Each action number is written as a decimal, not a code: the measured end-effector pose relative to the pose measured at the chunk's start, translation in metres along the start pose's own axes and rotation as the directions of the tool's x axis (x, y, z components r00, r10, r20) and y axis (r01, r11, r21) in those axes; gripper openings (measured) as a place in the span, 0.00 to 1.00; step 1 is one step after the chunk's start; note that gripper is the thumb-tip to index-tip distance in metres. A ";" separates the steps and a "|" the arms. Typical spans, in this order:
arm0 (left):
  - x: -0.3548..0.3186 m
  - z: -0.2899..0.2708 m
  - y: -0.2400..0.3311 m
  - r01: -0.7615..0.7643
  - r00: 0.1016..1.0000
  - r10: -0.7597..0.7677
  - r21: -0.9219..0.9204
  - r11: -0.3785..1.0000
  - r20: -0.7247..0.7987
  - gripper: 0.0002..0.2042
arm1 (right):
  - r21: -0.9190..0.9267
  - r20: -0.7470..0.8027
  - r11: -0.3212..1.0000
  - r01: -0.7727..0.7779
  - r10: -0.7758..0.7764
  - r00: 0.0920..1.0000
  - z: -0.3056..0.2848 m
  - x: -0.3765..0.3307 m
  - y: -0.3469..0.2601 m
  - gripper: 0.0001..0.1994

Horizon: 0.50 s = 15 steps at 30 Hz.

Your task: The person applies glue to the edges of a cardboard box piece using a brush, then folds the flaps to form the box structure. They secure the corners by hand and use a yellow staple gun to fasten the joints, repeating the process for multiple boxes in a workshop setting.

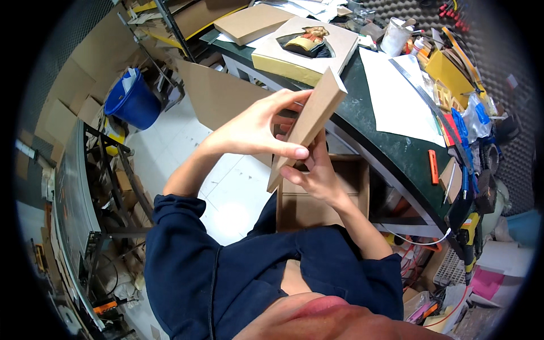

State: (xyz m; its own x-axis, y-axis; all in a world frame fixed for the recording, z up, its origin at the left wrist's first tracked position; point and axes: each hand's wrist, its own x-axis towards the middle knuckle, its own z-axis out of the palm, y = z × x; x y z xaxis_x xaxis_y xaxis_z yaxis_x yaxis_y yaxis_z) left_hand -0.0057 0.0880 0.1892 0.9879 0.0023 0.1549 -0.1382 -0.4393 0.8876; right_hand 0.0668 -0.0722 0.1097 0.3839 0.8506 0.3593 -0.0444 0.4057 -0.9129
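Observation:
Both my hands hold a brown fibreboard piece (315,113), tilted up and seen narrow side on, with a paler end at its top. My left hand (263,127) grips it from the left, thumb across the near side and fingers behind. Lower down, my right hand (318,177) clasps it from the right, the thumb against its lower part; some of its fingers are hidden. Beneath the hands is an open brown box (362,195) with a divider across it, partly covered by my right arm.
A green-topped workbench (362,124) curves along the right, bearing a pale block (283,63) with a dark and yellow object in its recess. White paper (396,96), an orange cutter (433,167) and many tools lie there. A blue bucket (133,102) and metal-framed table (76,187) stand left.

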 end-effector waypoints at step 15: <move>0.116 -0.262 -0.126 0.340 0.919 -0.078 0.676 0.654 -0.387 0.42 | -0.117 -0.151 0.990 0.084 -0.102 0.983 -0.034 -0.056 0.001 0.49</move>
State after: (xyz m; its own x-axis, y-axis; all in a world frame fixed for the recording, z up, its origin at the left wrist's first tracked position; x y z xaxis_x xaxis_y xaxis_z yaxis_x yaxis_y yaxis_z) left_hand 0.1081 0.3789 0.2087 0.8913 0.3842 0.2407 0.2934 -0.8935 0.3399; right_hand 0.0763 -0.1303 0.0823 0.5216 0.7445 0.4168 0.0963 0.4340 -0.8958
